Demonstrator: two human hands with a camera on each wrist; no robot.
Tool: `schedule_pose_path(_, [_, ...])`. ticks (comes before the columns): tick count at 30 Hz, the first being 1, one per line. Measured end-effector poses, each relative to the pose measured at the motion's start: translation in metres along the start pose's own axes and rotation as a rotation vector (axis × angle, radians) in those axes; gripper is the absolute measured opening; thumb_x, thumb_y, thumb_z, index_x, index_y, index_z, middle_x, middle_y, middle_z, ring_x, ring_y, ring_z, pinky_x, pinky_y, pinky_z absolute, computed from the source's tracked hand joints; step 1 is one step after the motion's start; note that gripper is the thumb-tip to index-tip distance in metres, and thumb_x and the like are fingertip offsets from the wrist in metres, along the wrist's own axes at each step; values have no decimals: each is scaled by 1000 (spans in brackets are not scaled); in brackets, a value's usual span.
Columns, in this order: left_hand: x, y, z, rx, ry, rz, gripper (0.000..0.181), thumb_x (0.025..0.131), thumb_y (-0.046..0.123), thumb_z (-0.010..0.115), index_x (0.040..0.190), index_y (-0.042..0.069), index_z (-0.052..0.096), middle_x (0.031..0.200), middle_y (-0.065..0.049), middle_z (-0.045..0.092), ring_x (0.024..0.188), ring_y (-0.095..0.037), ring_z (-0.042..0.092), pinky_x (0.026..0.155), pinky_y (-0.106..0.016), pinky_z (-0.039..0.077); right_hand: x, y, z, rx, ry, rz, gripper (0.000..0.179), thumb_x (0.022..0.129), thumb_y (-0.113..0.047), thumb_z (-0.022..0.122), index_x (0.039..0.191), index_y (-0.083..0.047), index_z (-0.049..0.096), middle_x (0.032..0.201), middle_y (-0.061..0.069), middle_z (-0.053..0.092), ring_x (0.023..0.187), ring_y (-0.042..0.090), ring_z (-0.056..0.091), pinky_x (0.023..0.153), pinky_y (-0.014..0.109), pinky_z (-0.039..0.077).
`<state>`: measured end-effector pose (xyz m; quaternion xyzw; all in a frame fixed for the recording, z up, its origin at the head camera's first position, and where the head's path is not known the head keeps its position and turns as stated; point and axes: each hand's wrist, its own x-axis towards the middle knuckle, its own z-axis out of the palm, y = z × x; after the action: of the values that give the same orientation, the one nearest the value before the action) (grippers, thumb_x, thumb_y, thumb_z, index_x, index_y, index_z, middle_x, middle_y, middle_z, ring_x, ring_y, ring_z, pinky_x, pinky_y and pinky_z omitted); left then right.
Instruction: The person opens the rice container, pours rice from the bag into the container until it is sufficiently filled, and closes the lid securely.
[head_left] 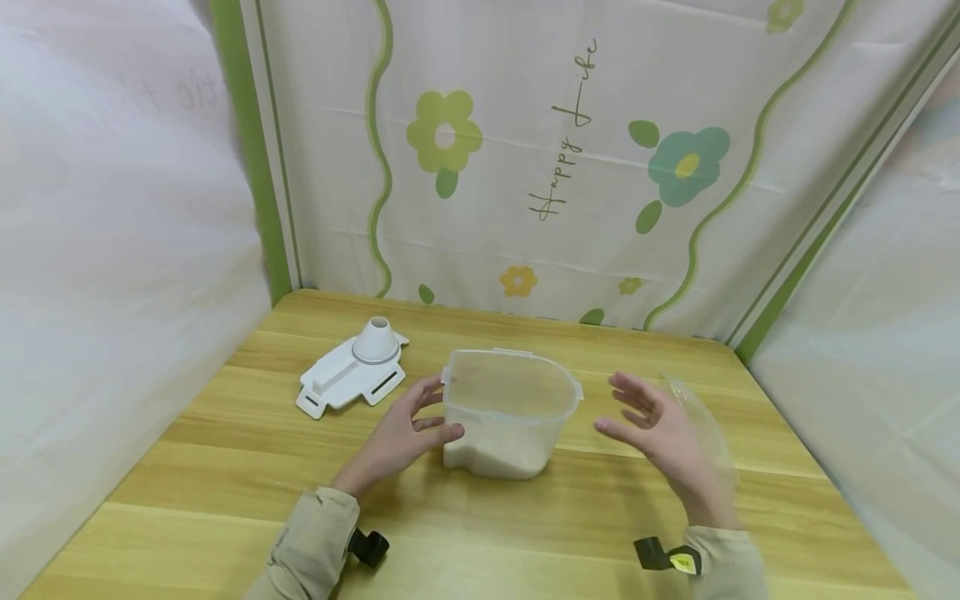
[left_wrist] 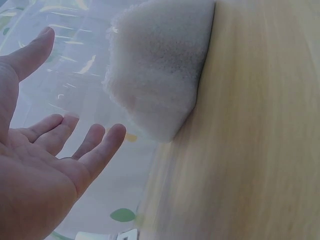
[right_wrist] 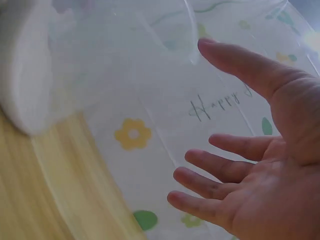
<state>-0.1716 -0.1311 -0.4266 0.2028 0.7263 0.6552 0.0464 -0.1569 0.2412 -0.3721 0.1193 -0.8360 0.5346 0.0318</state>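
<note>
A clear plastic container (head_left: 504, 408) with an open top stands on the table, partly filled with white grains (left_wrist: 160, 65) that look like rice. Beside its left wall is my left hand (head_left: 405, 433), thumb and fingers spread; whether the fingertips touch the wall I cannot tell. My right hand (head_left: 667, 433) is held apart from the container, to its right, with the palm turned toward it and nothing in the fingers. In the right wrist view the thumb and fingers of the right hand (right_wrist: 260, 165) are well separated.
A white plastic lid (head_left: 341, 375) with a cone-shaped spout (head_left: 377, 342) lies at the back left of the wooden table (head_left: 487, 550). Behind the right hand is a clear, curved plastic piece (head_left: 708, 425), partly hidden. Printed fabric walls (head_left: 510, 167) enclose the table's back and sides.
</note>
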Motion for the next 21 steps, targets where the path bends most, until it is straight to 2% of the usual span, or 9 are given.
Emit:
schedule_pose_path(3, [0, 1, 0, -3, 6, 5, 77, 87, 21, 79, 150, 16, 36, 147, -12, 43, 133, -31, 41, 100, -43, 47, 1, 0, 16, 111, -76, -31, 81, 82, -10, 81, 149, 0, 36, 148, 14, 42, 135, 35, 37, 109, 46, 35])
schedule_pose_path(6, [0, 2, 1, -10, 13, 14, 76, 86, 20, 79, 149, 16, 37, 146, -11, 44, 133, -30, 41, 102, -44, 46, 0, -1, 28, 163, -100, -40, 84, 79, -6, 83, 149, 0, 35, 148, 13, 41, 135, 33, 38, 109, 43, 36])
schedule_pose_path(16, [0, 4, 1, -9, 14, 22, 76, 86, 20, 80, 149, 17, 37, 145, -10, 44, 133, -28, 41, 102, -45, 45, -1, -1, 47, 277, -23, -67, 89, 73, 3, 85, 148, 2, 37, 147, 15, 42, 131, 31, 42, 107, 38, 40])
schedule_pose_path(21, [0, 3, 1, -3, 11, 22, 77, 86, 20, 79, 150, 16, 36, 146, -12, 43, 133, -29, 41, 102, -45, 46, 1, 3, 57, 315, -21, -87, 86, 73, 4, 85, 146, 1, 39, 144, 22, 44, 131, 39, 41, 107, 42, 40])
